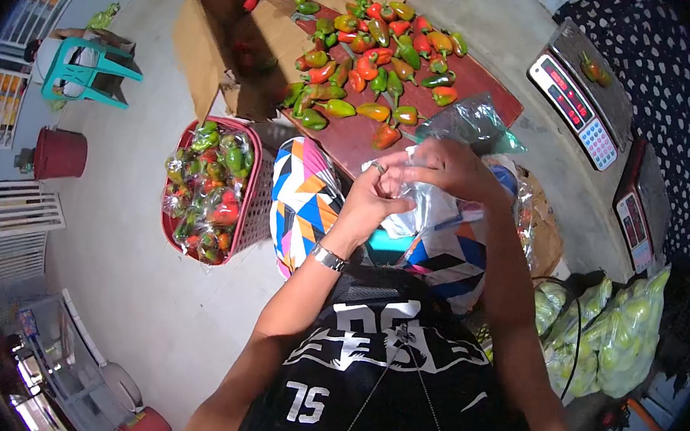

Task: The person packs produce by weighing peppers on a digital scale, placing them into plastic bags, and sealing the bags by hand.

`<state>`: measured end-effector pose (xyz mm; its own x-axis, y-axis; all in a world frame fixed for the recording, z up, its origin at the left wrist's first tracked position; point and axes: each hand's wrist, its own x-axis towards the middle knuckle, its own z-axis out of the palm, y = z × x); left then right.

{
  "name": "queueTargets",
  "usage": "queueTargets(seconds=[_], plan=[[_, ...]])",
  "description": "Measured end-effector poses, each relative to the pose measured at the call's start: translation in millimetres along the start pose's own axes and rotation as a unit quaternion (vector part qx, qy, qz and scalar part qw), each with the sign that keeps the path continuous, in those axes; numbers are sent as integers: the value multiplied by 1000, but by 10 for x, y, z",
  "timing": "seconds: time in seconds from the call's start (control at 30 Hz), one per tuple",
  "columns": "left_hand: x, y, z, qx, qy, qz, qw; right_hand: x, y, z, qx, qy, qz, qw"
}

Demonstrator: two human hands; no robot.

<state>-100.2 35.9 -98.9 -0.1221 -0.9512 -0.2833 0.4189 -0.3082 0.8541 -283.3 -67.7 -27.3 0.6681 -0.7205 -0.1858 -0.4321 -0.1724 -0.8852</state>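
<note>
Over my lap, my left hand [365,206] pinches a thin clear plastic bag [423,208] between thumb and fingers. My right hand [445,168] meets it from the other side, its bent fingers closed at the top of the bag. The bag hangs down between the hands and looks crumpled; its contents, if any, cannot be made out. Just beyond my hands, loose red, green and orange peppers [377,60] lie spread over a dark red board [487,88]. Another clear plastic bag [476,124] rests on the board's near right corner.
To the left stands a red basket [258,200] with several bagged peppers [209,191]. An open cardboard box [200,47] is behind it. Two digital scales [572,100] stand at the right, with bags of green produce [630,339] below. A person sits on a teal chair [66,68].
</note>
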Motion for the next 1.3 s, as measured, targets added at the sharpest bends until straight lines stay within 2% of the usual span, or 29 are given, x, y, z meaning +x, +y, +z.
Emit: queueTargets(seconds=[0.03, 0.1, 0.13, 0.2, 0.3, 0.4, 0.5, 0.6, 0.7, 0.77, 0.8, 0.87, 0.9, 0.97, 1.0, 1.03, 1.1, 1.13, 1.17, 1.23, 1.27, 1.3], plan=[[-57, 98, -15, -6, -13, -10, 1000, 66, -1, -18, 30, -85, 31, 995], [-93, 119, -260, -1, -86, -62, 994, 148, 298, 23, 6, -157, 42, 987], [-157, 95, -348, -2, -121, -92, 988, 128, 347, 64, 44, -135, 48, 989], [-234, 61, -427, 24, -88, -94, 991, 59, 395, 124, 117, -83, 59, 988], [-305, 144, -567, 15, -65, -146, 987, -28, 491, 129, 76, 7, 60, 995], [-319, 230, -509, 47, -12, -68, 997, -120, 486, 165, 188, 29, 58, 980], [-302, 210, -543, 78, 21, -26, 996, -154, 543, 233, 191, 49, 51, 979], [-304, 239, -553, 131, 48, 18, 990, -145, 610, 344, 109, 71, -106, 986], [-377, 342, -463, 208, 63, 25, 976, -149, 214, 420, 212, 14, -18, 977], [-408, 473, -408, 260, 84, 10, 962, -78, 289, 493, 221, 20, 22, 975], [-444, 550, -380, 325, 128, 86, 933, -37, 310, 519, 226, 23, 42, 973], [-559, 755, -299, 441, 212, 236, 840, -26, 217, 512, 175, 75, 15, 982], [-672, 977, -220, 465, 224, 276, 811, -33, 157, 511, 151, 100, 4, 983], [-981, 1314, -50, 361, 176, 334, 853, -50, -27, 492, 112, 100, -6, 989], [-1175, 1482, 56, 329, 77, 375, 863, -67, -114, 495, 93, 96, -10, 991], [-1306, 1465, 218, 219, 25, 411, 884, -72, -181, 500, 102, 99, -6, 990], [-1253, 1701, 426, 79, -170, 466, 865, -87, -289, 533, 122, 107, -1, 987], [-1226, 1821, 530, 12, -274, 465, 842, -99, -316, 544, 123, 103, 0, 987], [-1174, 1812, 580, 5, -316, 484, 816, -113, -330, 540, 124, 100, -1, 987], [-1148, 1779, 536, 158, -244, 488, 823, -112, -350, 514, 114, 115, -8, 987], [-1169, 1718, 398, 310, -119, 453, 827, -122, -367, 518, 103, 130, -12, 986], [-1044, 1727, 394, 394, -35, 406, 824, -155, -381, 524, 93, 145, -13, 985]])
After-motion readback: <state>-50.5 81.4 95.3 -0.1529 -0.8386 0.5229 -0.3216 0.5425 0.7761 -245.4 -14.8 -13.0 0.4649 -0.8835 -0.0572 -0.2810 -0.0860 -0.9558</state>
